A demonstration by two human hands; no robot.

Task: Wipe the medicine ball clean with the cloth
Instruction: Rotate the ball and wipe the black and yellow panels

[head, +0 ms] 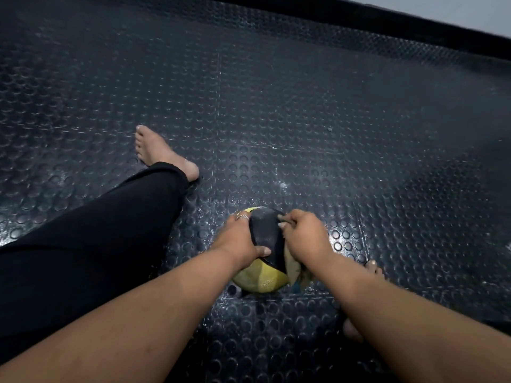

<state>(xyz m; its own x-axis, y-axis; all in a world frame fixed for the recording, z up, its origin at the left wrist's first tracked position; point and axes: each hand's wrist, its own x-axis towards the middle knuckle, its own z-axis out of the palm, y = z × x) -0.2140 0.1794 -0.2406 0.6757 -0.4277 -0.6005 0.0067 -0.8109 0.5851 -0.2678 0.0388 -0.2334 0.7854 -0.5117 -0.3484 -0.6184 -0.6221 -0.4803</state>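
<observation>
A black and yellow medicine ball sits on the studded rubber floor between my legs. My left hand grips the ball's left side, thumb across its black panel. My right hand lies on the ball's right side, fingers curled round a tan cloth that hangs down below my wrist. Much of the ball is hidden under both hands.
My left leg in black trousers stretches out to the left, ending in a bare foot. Toes of my right foot show beside the right forearm. A dark wall base runs along the far edge.
</observation>
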